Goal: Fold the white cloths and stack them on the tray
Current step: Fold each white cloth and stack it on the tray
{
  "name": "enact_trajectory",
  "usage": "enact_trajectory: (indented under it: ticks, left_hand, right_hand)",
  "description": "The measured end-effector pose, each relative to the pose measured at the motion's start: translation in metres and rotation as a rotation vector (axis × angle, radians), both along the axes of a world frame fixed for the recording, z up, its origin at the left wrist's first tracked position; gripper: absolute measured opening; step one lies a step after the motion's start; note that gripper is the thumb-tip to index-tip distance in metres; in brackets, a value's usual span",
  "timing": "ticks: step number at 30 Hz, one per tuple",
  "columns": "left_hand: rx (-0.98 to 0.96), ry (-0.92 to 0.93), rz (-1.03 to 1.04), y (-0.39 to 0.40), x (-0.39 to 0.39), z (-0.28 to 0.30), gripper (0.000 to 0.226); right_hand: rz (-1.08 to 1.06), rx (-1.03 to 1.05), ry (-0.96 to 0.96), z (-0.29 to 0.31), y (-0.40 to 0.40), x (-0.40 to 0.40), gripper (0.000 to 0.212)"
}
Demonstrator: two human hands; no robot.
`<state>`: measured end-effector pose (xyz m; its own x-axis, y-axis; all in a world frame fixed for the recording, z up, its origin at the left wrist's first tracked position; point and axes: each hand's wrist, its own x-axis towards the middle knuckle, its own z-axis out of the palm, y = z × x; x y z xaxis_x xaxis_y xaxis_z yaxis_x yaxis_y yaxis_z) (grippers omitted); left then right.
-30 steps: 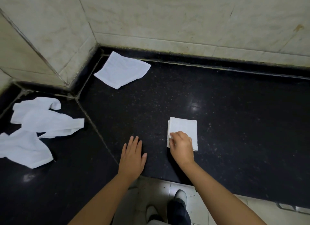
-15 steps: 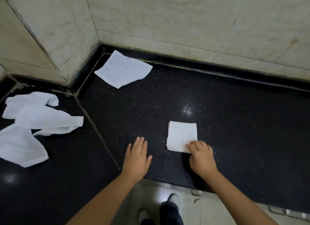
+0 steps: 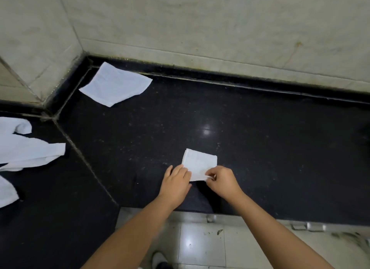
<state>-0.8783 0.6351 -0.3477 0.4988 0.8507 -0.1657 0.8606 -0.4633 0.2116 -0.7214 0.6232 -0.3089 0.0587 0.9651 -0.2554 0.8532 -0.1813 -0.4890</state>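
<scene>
Nearest, the left hand [image 3: 176,181] lies against the near-left edge of the folded cloth [image 3: 200,163], fingers roughly straight and touching it. The right hand [image 3: 222,179] has its grip clamped on the near-right corner, thumb and fingers pinching a loose layer. The cloth sits on the dark surface [image 3: 270,158] close to its front edge. It looks light, soft and limp, so it is probably best taken by both near corners or slid flat, lest the layers fall open. Farther off lie crumpled cloths [image 3: 26,148] at left and a flat cloth [image 3: 114,86] in the corner. No tray is visible.
</scene>
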Motion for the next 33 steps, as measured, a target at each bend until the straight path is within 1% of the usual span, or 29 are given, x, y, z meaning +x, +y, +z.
enact_trajectory:
  ticks: [2, 4, 5, 8, 12, 15, 17, 18, 20, 21, 22, 25, 28, 29, 31, 33]
  left_hand:
    - [0.157, -0.028, -0.117, -0.011, 0.017, -0.003, 0.028]
    - [0.278, -0.113, -0.232, -0.024, 0.042, 0.005, 0.017]
    - [0.310, -0.146, -0.274, -0.032, 0.058, 0.012, 0.018]
    - [0.334, -0.152, -0.361, -0.056, 0.119, 0.041, 0.026]
    - [0.283, -0.117, -0.462, -0.091, 0.223, 0.077, 0.024]
    - [0.144, -0.081, -0.547, -0.122, 0.306, 0.104, 0.023]
    - [0.104, -0.061, -0.645, -0.142, 0.357, 0.126, 0.036]
    - [0.103, -0.058, -0.690, -0.150, 0.381, 0.137, 0.037]
    - [0.094, -0.052, -0.740, -0.158, 0.426, 0.154, 0.026]
    - [0.088, -0.069, -0.762, -0.161, 0.447, 0.163, 0.024]
    - [0.082, -0.089, -0.791, -0.163, 0.468, 0.172, 0.027]
    - [0.091, -0.185, -0.866, -0.169, 0.528, 0.193, 0.054]
    - [0.127, -0.279, -0.896, -0.166, 0.588, 0.201, 0.068]
    - [0.140, -0.313, -0.907, -0.163, 0.611, 0.203, 0.069]
    - [0.163, -0.375, -0.923, -0.152, 0.660, 0.210, 0.063]
    - [0.169, -0.417, -0.923, -0.139, 0.710, 0.222, 0.046]
  right_hand:
    - [0.004, -0.035, 0.017, 0.013, -0.022, 0.025, 0.022]
    - [-0.020, -0.024, 0.030, 0.023, -0.047, 0.061, 0.021]
    - [-0.047, -0.012, 0.050, 0.028, -0.061, 0.081, 0.021]
    - [-0.111, 0.053, 0.118, 0.044, -0.106, 0.148, 0.021]
    - [-0.172, 0.165, 0.119, 0.071, -0.174, 0.244, 0.020]
    - [-0.249, 0.237, 0.025, 0.086, -0.224, 0.310, 0.021]
    - [-0.270, 0.254, -0.050, 0.095, -0.253, 0.351, 0.020]
    - [-0.275, 0.244, -0.091, 0.101, -0.265, 0.371, 0.020]
    - [-0.290, 0.232, -0.158, 0.116, -0.284, 0.412, 0.022]
    - [-0.316, 0.237, -0.176, 0.125, -0.291, 0.433, 0.022]
    - [-0.349, 0.246, -0.187, 0.134, -0.298, 0.454, 0.023]
    - [-0.423, 0.268, -0.201, 0.160, -0.317, 0.514, 0.023]
    - [-0.434, 0.271, -0.226, 0.183, -0.324, 0.571, 0.021]
    - [-0.443, 0.269, -0.236, 0.191, -0.324, 0.591, 0.021]
    - [-0.475, 0.273, -0.240, 0.205, -0.318, 0.636, 0.020]
    - [-0.515, 0.301, -0.251, 0.219, -0.308, 0.683, 0.019]
